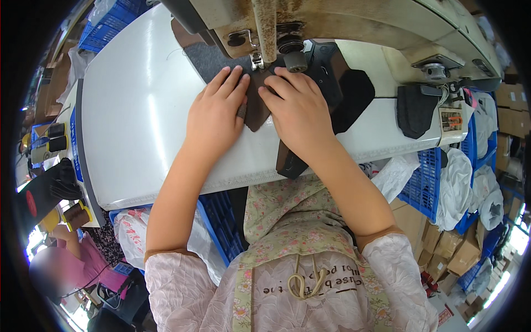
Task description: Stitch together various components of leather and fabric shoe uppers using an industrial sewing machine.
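A brown leather-like piece (254, 114) lies under the presser foot (256, 61) of a sewing machine (359, 16), its pointed end toward me. My left hand (215, 113) rests flat, fingers stretched out; their tips lie by the dark grey piece (206, 60) left of the foot. A dark ring sits on one finger. On the other side, my right hand (300, 105) presses on the material with bent, parted fingers close to the foot. Black cut pieces (358, 94) spread out beyond it. One dark strip (290, 161) hangs at the table's front edge, partly under my right wrist.
The white table (133, 127) has a ruler strip along its front. A stack of black pieces (414, 113) lies at its right end. Thread spools (76, 214) stand at the left. Blue crates (423, 180) with white bags flank the table. Another person (83, 260) sits at lower left.
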The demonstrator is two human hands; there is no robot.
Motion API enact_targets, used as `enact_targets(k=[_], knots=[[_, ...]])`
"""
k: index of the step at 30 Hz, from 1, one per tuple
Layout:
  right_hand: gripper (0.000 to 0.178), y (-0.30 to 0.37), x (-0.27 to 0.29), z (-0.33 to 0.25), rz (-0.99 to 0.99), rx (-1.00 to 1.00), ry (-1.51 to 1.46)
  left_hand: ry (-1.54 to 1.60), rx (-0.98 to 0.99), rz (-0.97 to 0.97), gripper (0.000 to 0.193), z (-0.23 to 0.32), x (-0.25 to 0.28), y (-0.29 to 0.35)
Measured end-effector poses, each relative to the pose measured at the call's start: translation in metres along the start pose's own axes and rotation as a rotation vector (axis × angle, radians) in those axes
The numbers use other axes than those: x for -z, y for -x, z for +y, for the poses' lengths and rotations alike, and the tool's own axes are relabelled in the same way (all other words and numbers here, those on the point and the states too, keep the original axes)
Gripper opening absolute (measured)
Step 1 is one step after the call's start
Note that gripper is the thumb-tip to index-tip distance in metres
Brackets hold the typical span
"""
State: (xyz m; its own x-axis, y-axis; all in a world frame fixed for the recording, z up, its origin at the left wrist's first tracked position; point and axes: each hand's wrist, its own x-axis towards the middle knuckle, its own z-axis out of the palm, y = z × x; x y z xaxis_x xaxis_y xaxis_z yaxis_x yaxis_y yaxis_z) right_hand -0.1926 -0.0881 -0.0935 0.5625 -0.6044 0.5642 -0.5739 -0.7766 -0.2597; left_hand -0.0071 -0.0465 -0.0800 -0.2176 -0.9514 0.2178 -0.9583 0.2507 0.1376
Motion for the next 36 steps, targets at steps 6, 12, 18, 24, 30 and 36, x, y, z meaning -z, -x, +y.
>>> enact_targets(k=[6,12,18,24,30,36], knots=[[0.022,-0.005,-0.005,0.003,0.015,0.005,0.013,0.036,-0.021,0.015,0.042,-0.009,-0.003,-0.007],[0.020,-0.006,-0.009,0.004,0.040,-0.004,0.007,0.058,-0.022,0.015,0.043,-0.013,-0.004,-0.011],[0.022,-0.007,-0.010,0.004,0.027,-0.014,0.001,0.055,-0.033,0.012,0.044,-0.017,-0.005,-0.014],[0.024,-0.006,-0.007,0.002,-0.002,-0.047,-0.008,0.060,-0.045,0.020,0.043,-0.017,-0.002,-0.016],[0.026,-0.005,-0.003,-0.007,0.009,-0.050,0.094,0.081,-0.083,-0.022,0.042,-0.023,0.006,-0.019],[0.026,-0.010,0.014,0.023,-0.111,0.029,0.094,-0.142,-0.002,0.024,0.047,0.007,-0.005,-0.013]])
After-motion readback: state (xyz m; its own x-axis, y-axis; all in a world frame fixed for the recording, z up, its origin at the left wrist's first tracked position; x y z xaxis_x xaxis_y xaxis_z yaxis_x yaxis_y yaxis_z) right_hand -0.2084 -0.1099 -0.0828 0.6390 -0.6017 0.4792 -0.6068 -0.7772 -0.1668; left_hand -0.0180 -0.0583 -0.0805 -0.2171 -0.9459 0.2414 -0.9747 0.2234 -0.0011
